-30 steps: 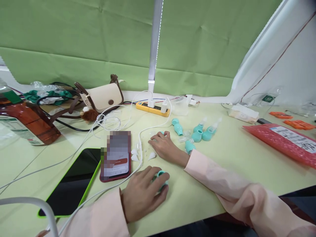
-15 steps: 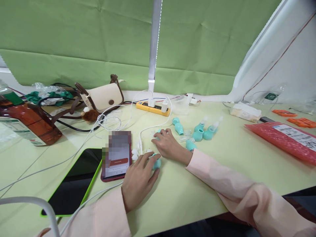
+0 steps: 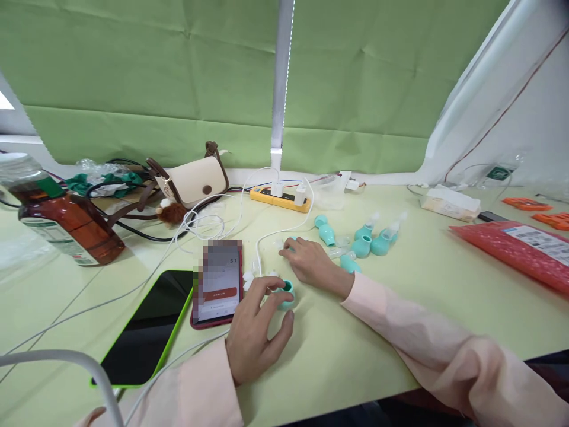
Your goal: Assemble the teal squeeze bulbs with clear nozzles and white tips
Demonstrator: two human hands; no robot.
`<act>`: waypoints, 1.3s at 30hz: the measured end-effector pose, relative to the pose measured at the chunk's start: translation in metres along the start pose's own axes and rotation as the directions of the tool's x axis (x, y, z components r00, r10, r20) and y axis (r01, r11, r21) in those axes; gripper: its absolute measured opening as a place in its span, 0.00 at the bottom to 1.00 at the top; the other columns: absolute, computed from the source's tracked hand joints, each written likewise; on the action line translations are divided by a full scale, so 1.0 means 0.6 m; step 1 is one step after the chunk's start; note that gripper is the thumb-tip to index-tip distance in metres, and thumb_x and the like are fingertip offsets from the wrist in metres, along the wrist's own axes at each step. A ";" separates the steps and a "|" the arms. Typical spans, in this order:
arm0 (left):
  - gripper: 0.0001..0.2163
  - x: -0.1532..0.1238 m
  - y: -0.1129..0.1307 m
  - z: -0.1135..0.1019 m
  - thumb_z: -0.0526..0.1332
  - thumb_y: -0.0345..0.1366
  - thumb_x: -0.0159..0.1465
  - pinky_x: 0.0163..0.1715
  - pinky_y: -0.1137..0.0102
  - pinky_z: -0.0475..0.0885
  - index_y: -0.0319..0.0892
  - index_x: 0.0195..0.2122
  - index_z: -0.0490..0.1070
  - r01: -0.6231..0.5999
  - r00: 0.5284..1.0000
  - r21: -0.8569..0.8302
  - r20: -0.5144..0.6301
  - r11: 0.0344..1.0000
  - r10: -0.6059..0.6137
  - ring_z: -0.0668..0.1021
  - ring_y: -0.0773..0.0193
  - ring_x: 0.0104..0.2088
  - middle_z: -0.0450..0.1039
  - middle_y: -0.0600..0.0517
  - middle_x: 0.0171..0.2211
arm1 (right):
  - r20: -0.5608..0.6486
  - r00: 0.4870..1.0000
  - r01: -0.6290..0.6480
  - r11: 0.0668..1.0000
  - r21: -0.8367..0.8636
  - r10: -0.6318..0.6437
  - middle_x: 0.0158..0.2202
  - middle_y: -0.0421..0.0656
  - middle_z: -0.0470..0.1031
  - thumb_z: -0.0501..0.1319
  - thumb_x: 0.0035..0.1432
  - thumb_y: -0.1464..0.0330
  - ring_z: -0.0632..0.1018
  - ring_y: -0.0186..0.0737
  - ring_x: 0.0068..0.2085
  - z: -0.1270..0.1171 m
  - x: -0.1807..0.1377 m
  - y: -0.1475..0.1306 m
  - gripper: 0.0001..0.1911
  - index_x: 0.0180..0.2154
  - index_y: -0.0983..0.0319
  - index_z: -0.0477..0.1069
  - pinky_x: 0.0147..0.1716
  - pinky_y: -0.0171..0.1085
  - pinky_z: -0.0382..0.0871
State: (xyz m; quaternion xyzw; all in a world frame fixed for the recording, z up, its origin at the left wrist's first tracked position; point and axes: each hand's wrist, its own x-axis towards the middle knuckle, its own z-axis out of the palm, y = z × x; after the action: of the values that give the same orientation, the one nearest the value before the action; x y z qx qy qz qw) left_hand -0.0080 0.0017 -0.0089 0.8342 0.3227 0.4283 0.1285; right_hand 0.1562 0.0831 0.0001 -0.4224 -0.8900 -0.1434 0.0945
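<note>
Head view, desk with hands and small parts. Item: left hand, fingers spreading and curving, index and middle fingertips resting at a teal bulb, thumb standing apart from it. The bulb is lying on the desk just beyond that hand, its dark opening showing. Item: right hand, fingers bending down over a second teal piece, which they are mostly hiding; whether they are pinching it, one cannot tell. Item: a cluster of teal bulbs, some bearing clear tips, lying beyond the right wrist. Item: small white pieces, lying between the left hand and a red-cased phone. Item: a green-edged phone, lying beside the red-cased one. Item: a yellow power strip, sitting farther back, holding white plugs. Item: a cream handbag, resting left of the strip.
</note>
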 end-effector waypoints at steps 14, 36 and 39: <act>0.16 0.021 0.008 -0.011 0.56 0.37 0.59 0.38 0.68 0.67 0.45 0.48 0.57 0.405 0.823 -0.773 0.075 0.489 -0.563 0.72 0.63 0.37 0.70 0.51 0.35 | -0.304 0.952 0.268 0.386 0.883 0.033 0.35 0.44 0.72 0.62 0.47 0.72 0.74 0.36 0.36 -0.100 -0.022 -0.037 0.12 0.38 0.63 0.69 0.35 0.37 0.71; 0.17 0.030 0.000 -0.009 0.59 0.36 0.56 0.27 0.72 0.72 0.45 0.46 0.56 0.344 0.702 -0.767 -0.173 0.542 -0.691 0.74 0.64 0.34 0.71 0.50 0.36 | 0.308 0.938 -0.232 0.947 0.220 0.158 0.29 0.46 0.74 0.54 0.45 0.77 0.72 0.38 0.31 -0.026 -0.001 0.068 0.11 0.30 0.63 0.74 0.23 0.31 0.55; 0.16 0.028 0.001 -0.007 0.58 0.36 0.56 0.28 0.72 0.72 0.45 0.45 0.57 0.357 0.700 -0.765 -0.161 0.537 -0.695 0.74 0.64 0.33 0.70 0.51 0.34 | 0.306 0.933 -0.253 0.949 0.189 0.188 0.31 0.48 0.73 0.53 0.48 0.75 0.72 0.41 0.34 -0.021 0.000 0.068 0.13 0.35 0.65 0.73 0.26 0.33 0.55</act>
State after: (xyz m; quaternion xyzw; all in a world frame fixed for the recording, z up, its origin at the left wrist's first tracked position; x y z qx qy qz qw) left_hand -0.0040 0.0120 0.0044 0.4592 0.4047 0.6330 0.4740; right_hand 0.1885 0.1036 0.0193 -0.5228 -0.8513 0.0322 0.0284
